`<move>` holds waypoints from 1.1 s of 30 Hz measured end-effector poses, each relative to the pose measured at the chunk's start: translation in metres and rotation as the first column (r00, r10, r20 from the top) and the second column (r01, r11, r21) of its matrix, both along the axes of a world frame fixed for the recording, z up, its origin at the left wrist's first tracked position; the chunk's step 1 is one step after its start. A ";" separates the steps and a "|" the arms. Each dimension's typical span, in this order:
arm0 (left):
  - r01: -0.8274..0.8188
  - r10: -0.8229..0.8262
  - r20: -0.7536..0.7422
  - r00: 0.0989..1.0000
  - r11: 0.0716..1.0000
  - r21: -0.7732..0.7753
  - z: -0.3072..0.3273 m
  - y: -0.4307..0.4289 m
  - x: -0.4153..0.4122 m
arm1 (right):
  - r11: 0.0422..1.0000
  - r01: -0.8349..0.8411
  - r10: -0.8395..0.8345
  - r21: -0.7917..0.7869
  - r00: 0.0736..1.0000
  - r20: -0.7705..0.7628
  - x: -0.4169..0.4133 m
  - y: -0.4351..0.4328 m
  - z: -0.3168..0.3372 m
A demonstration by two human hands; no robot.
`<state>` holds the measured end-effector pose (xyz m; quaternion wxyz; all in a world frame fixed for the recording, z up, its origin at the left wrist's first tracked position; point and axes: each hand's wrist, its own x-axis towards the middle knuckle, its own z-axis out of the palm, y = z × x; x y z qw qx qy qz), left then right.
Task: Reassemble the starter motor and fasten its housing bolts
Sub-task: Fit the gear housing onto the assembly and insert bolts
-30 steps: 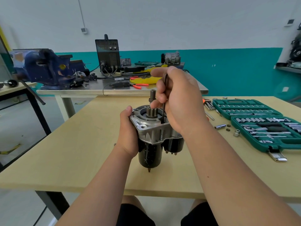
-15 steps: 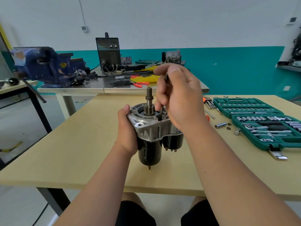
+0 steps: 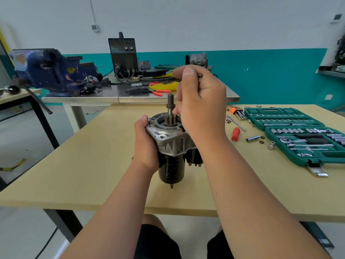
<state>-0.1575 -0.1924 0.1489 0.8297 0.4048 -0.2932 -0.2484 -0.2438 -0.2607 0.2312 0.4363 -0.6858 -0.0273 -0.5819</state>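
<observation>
motor (image 3: 169,141), ribbed aluminium; right hand (image 3: 201,103) pinches hex key (image 3: 199,75)

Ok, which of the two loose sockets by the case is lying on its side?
The longer socket, the one nearer the red screwdriver, lies flat. The short socket stands upright, closer to the case.

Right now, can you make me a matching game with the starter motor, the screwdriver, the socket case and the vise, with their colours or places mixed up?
Things:
1. starter motor
2. screwdriver
3. socket case
4. vise

Clues:
A. blue
B. green
C. gripped by the left hand
D. red handle

Pairs: 1-C, 2-D, 3-B, 4-A
</observation>
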 end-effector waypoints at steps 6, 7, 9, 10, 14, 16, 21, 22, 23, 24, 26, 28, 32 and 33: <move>-0.027 0.027 0.001 1.000 0.999 -0.046 -0.003 0.004 0.004 | 0.551 -0.774 0.827 0.313 0.556 -0.080 0.003 -0.016 0.015; -0.030 0.030 0.000 1.000 0.999 -0.044 -0.003 0.005 0.005 | 0.560 -0.767 0.824 0.312 0.554 -0.118 0.004 -0.016 0.017; -0.039 0.038 -0.004 0.999 0.999 -0.031 -0.004 0.004 0.005 | 0.657 -0.700 0.754 0.279 0.621 -0.217 0.006 -0.013 0.017; -0.041 0.041 -0.008 0.999 0.999 -0.021 -0.003 0.003 0.005 | 0.736 -0.636 0.677 0.232 0.689 -0.259 0.007 -0.010 0.016; -0.033 0.033 -0.013 0.999 0.999 -0.007 -0.003 0.001 0.003 | 0.913 -0.396 0.407 0.096 0.886 -0.220 0.006 -0.001 0.012; -0.027 0.026 -0.016 1.000 0.999 -0.021 -0.003 0.003 0.003 | 0.931 -0.358 0.366 0.076 0.908 -0.203 0.000 -0.004 0.013; -0.075 0.071 -0.061 0.996 0.995 -0.072 -0.006 0.010 0.007 | 0.971 -0.232 0.217 -0.065 0.960 -0.177 0.000 -0.004 0.011; -0.090 0.085 -0.064 0.994 0.993 -0.075 -0.007 0.011 0.008 | 0.975 -0.200 0.181 -0.094 0.968 -0.176 0.003 -0.002 0.010; -0.106 0.102 -0.065 0.993 0.992 -0.072 -0.008 0.012 0.008 | 0.980 -0.157 0.134 -0.123 0.975 -0.174 0.006 0.000 0.010; -0.123 0.118 -0.068 0.991 0.990 -0.065 -0.008 0.013 0.008 | 0.982 -0.111 0.085 -0.150 0.982 -0.170 0.009 0.001 0.010; -0.147 0.144 -0.079 0.987 0.988 -0.042 -0.008 0.013 0.007 | 0.980 -0.021 -0.010 -0.196 0.988 -0.156 0.014 0.000 0.011; -0.157 0.154 -0.077 0.985 0.987 -0.023 -0.007 0.012 0.006 | 0.974 0.044 -0.076 -0.224 0.987 -0.139 0.016 -0.002 0.011; -0.128 0.127 -0.049 0.991 0.992 -0.016 -0.005 0.009 0.005 | 0.983 -0.009 -0.014 -0.185 0.992 -0.126 0.016 -0.007 0.011; -0.114 0.113 -0.043 0.993 0.993 -0.016 -0.005 0.008 0.004 | 0.982 -0.050 0.025 -0.181 0.990 -0.139 0.016 -0.008 0.012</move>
